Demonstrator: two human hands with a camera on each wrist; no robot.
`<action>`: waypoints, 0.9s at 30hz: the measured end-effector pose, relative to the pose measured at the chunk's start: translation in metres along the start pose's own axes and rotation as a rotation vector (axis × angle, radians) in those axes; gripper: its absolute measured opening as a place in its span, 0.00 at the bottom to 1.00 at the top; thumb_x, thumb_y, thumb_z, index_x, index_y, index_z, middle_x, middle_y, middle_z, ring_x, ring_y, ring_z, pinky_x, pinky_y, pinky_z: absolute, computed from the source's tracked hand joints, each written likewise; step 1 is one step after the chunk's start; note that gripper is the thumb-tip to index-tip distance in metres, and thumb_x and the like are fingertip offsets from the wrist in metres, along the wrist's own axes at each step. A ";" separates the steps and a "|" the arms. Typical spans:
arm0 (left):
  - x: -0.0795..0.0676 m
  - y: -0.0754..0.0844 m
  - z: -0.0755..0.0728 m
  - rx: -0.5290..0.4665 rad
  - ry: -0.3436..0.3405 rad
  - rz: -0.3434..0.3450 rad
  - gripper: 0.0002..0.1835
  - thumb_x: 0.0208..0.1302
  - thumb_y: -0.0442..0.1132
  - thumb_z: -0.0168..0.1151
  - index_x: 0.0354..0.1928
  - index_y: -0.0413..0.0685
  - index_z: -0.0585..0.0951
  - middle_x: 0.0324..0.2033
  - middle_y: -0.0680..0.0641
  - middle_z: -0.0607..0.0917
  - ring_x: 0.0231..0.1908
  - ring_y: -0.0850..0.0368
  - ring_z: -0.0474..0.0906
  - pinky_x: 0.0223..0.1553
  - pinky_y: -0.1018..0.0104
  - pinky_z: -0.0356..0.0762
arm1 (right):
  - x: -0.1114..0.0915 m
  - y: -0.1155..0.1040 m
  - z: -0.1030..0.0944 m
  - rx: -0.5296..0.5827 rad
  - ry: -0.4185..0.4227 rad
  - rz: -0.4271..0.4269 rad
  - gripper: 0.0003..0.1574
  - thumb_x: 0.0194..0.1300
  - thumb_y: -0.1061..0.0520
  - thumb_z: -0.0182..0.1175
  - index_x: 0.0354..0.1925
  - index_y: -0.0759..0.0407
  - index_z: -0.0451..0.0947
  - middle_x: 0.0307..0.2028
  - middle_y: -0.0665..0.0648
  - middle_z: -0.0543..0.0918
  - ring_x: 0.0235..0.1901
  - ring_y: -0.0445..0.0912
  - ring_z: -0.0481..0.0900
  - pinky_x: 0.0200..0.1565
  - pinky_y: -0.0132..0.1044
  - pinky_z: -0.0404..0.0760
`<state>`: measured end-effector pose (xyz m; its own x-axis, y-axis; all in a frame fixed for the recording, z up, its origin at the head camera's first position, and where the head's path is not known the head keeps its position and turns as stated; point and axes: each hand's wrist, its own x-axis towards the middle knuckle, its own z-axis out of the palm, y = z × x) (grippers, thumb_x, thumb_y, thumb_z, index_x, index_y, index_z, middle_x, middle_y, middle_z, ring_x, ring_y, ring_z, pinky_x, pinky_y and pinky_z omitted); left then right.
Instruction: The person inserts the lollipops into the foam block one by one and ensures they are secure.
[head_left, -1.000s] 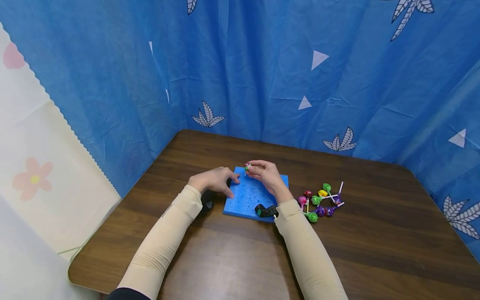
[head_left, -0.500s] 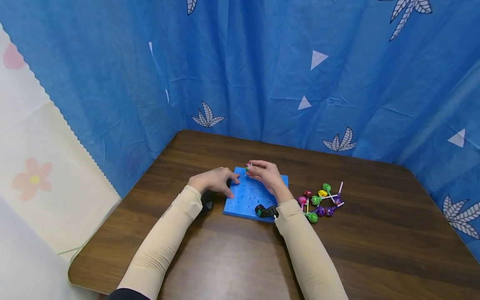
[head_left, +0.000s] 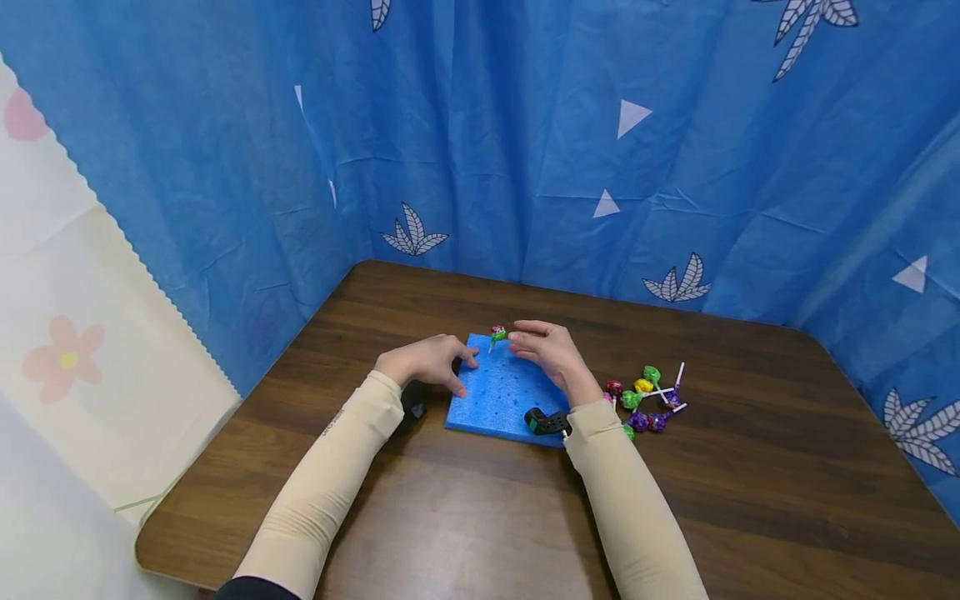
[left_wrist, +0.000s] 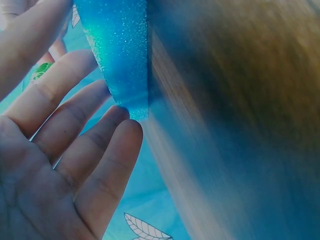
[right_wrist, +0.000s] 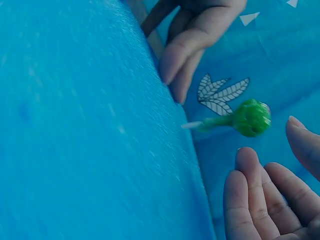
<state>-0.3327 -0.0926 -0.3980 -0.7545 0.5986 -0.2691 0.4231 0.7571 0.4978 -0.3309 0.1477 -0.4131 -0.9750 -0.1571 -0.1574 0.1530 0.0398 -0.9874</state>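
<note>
A lollipop in green wrapping with some red [head_left: 498,332] stands upright by its white stick in a blue foam board [head_left: 483,412], near the far left corner. Just right of it, my right hand [head_left: 552,353] hovers over the board, its thumb and fingers apart and holding nothing. The right wrist view shows a gap between the fingertips [right_wrist: 247,159] and the candy head. My left hand [head_left: 429,361] rests at the board's left edge with fingers extended. In the left wrist view its fingertips [left_wrist: 131,129] touch the foam's side.
Several wrapped lollipops, including a yellow one [head_left: 643,386] and a purple one [head_left: 657,422], lie in a loose group on the wooden table [head_left: 750,467], right of the board. My right forearm overlaps part of the group. A blue curtain [head_left: 510,150] hangs behind the table.
My right hand has let go of the lollipop and moved a little to the right. The lollipop stays upright in the foam. My left hand has kept its place at the board's edge.
</note>
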 end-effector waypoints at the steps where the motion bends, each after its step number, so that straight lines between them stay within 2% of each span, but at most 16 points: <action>1: 0.000 0.000 0.000 -0.003 0.000 -0.001 0.31 0.57 0.47 0.75 0.63 0.50 0.81 0.72 0.48 0.70 0.75 0.45 0.60 0.73 0.48 0.64 | -0.001 -0.001 -0.002 0.000 0.005 -0.001 0.34 0.70 0.57 0.62 0.70 0.66 0.67 0.64 0.67 0.76 0.56 0.54 0.83 0.63 0.46 0.78; 6: -0.001 -0.001 0.000 -0.021 0.008 0.006 0.30 0.57 0.46 0.76 0.62 0.49 0.81 0.72 0.48 0.70 0.76 0.46 0.59 0.73 0.50 0.63 | -0.009 -0.011 -0.016 -0.017 0.017 -0.038 0.34 0.70 0.56 0.63 0.69 0.66 0.67 0.64 0.66 0.75 0.58 0.57 0.81 0.62 0.43 0.79; 9: -0.001 -0.001 0.000 -0.024 0.012 0.015 0.30 0.57 0.46 0.76 0.62 0.48 0.81 0.72 0.48 0.70 0.76 0.46 0.59 0.73 0.50 0.63 | -0.018 -0.018 -0.029 -0.032 0.022 -0.056 0.32 0.71 0.56 0.62 0.68 0.66 0.68 0.58 0.62 0.79 0.57 0.56 0.82 0.58 0.37 0.82; 15: -0.003 -0.001 -0.001 -0.008 0.003 0.023 0.30 0.58 0.46 0.75 0.62 0.48 0.81 0.73 0.48 0.70 0.76 0.46 0.58 0.73 0.51 0.63 | -0.037 -0.027 -0.071 -0.014 0.040 -0.072 0.27 0.72 0.58 0.59 0.65 0.67 0.70 0.42 0.47 0.84 0.43 0.40 0.86 0.56 0.33 0.82; 20: -0.004 -0.001 -0.002 0.007 0.009 0.026 0.30 0.58 0.47 0.75 0.62 0.48 0.81 0.73 0.48 0.69 0.76 0.45 0.58 0.74 0.50 0.63 | -0.048 -0.029 -0.105 -0.012 0.096 -0.061 0.16 0.72 0.55 0.60 0.55 0.57 0.76 0.42 0.45 0.85 0.43 0.38 0.85 0.56 0.30 0.82; 27: -0.005 0.002 -0.001 -0.003 0.011 0.029 0.30 0.58 0.45 0.75 0.62 0.47 0.81 0.73 0.47 0.69 0.76 0.44 0.58 0.74 0.49 0.62 | -0.059 -0.022 -0.138 -0.085 0.172 -0.017 0.25 0.72 0.53 0.60 0.63 0.61 0.72 0.44 0.43 0.81 0.45 0.36 0.84 0.60 0.32 0.77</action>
<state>-0.3291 -0.0942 -0.3947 -0.7476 0.6171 -0.2457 0.4430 0.7389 0.5077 -0.2993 0.2925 -0.3798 -0.9916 0.0118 -0.1288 0.1292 0.1232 -0.9839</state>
